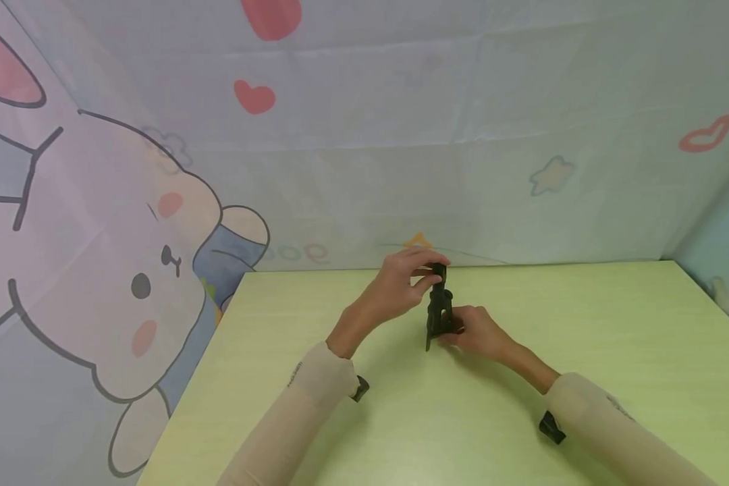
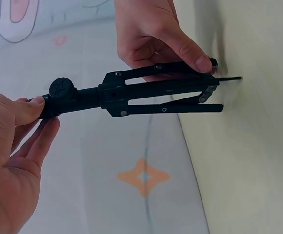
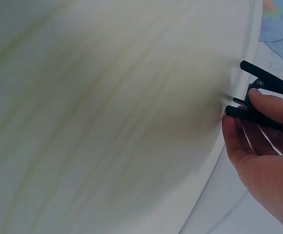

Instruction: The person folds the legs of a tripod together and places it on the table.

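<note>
A small black tripod (image 1: 435, 312) stands nearly upright over the table, its legs only slightly spread. My left hand (image 1: 396, 283) pinches its top end between thumb and fingers, just above a round knob (image 2: 62, 88) on the column. Low down, my right hand (image 1: 478, 332) grips one leg near its foot, thumb on one side and fingers on the other. In the left wrist view a thin rod (image 2: 229, 78) sticks out below the legs towards the tabletop. The right wrist view shows only the lower leg ends (image 3: 266, 82); the upper part is out of frame there.
The pale yellow-green table (image 1: 583, 324) reaches back to a hanging cloth (image 1: 364, 182) printed with hearts and stars. A large rabbit print (image 1: 97, 270) covers the cloth at the left. Black wrist devices (image 1: 551, 428) stick out beneath both sleeves.
</note>
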